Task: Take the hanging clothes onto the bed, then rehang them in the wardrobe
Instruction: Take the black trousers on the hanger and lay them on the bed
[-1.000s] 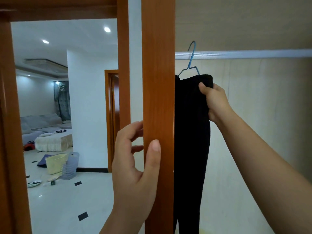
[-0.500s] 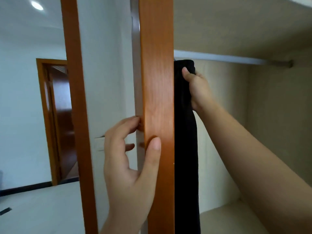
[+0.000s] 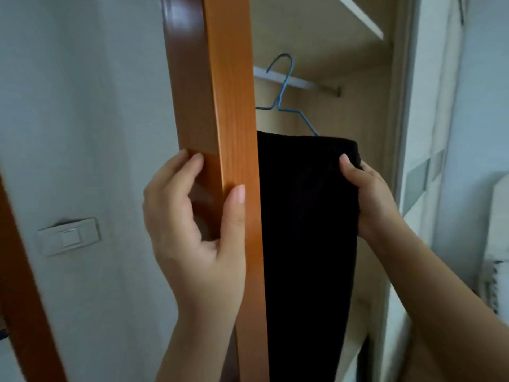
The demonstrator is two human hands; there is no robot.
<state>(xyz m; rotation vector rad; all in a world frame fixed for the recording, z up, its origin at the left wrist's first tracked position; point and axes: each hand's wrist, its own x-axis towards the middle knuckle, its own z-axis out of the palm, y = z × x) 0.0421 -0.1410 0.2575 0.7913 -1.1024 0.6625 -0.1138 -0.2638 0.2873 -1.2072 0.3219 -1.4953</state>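
A black garment [image 3: 305, 238] hangs folded over a blue wire hanger [image 3: 283, 97]. My right hand [image 3: 366, 197] grips the garment's upper right corner, holding it in front of the open wardrobe. The hanger's hook sits just in front of the wardrobe rail [image 3: 300, 83]; whether it rests on the rail I cannot tell. My left hand [image 3: 192, 216] is closed around the edge of the orange wooden wardrobe door [image 3: 220, 92], thumb on the front face, fingers behind it. The door edge hides the garment's left side.
The wardrobe interior [image 3: 344, 119] is beige with a white shelf [image 3: 363, 17] above the rail. A wall switch [image 3: 68, 238] sits on the white wall at left. A brown door frame [image 3: 24, 299] runs down the lower left. A white headboard-like object [image 3: 495, 244] is at far right.
The view swung right, from the doorway and living room to the wardrobe. The garment and hanger now sit lower and further out, with the hook visible again. My left hand stays on the door.
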